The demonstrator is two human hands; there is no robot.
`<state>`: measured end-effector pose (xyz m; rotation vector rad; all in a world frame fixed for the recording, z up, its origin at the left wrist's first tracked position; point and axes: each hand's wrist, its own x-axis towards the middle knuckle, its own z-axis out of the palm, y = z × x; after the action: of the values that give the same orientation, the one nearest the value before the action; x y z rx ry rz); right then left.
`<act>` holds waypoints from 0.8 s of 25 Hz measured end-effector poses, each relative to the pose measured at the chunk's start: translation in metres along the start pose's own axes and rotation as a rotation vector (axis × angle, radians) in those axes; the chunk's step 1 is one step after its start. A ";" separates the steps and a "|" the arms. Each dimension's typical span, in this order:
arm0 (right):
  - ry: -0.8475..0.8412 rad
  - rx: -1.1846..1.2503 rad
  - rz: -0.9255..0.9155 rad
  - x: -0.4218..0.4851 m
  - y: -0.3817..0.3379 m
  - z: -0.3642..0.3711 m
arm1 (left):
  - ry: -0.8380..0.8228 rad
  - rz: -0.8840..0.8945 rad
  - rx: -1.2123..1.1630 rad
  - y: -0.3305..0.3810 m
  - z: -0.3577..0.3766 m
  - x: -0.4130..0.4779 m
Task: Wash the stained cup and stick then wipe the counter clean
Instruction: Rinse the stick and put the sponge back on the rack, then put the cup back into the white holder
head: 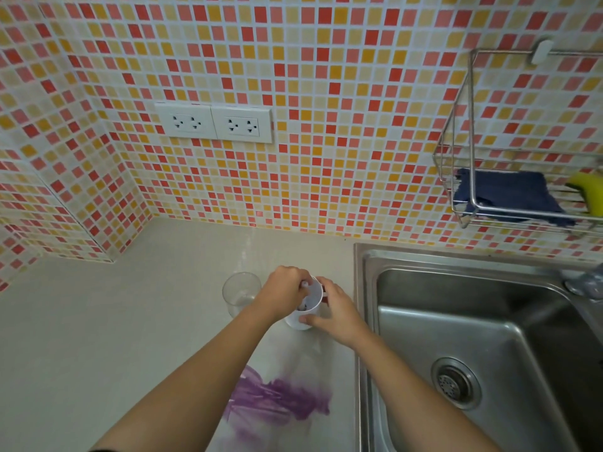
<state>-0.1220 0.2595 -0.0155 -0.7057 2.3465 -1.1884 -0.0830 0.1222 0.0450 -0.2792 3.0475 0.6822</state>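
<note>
Two hands are meeting at the white cup (311, 298), which is standing on the worktop (130, 321) just left of the sink (489, 321). The left hand (282, 296) is pinching the top of the stick (304, 284) that is poking into the cup. The right hand (336, 313) is curling round the cup's right side.

Washing is not yet under way, by my reading. Both things are being gathered, and the next move is calling for a steady lift over the rim into the basin.

A purple stain (277, 396) is spreading across the near worktop, and a clear glass (239, 291) is standing just left of the cup. On the far tiled wall (326, 93), a wire rack (470, 125) is holding a blue cloth (509, 194) and a yellow sponge (587, 187), with sockets (213, 122) to its left.
</note>
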 end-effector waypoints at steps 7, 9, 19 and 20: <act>-0.017 0.014 0.008 0.001 0.003 0.001 | -0.029 -0.025 0.079 0.000 0.002 0.001; -0.015 0.062 0.021 0.000 0.008 0.003 | -0.039 -0.029 0.087 -0.002 0.004 0.002; 0.088 0.042 0.048 0.012 -0.006 0.007 | 0.247 -0.187 -0.267 -0.046 -0.021 -0.009; 0.111 -0.025 0.031 0.014 -0.013 -0.002 | 0.223 -0.265 -0.216 -0.063 -0.020 -0.012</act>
<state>-0.1309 0.2463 -0.0054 -0.6236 2.4577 -1.2154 -0.0600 0.0599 0.0370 -0.7960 3.0498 1.0204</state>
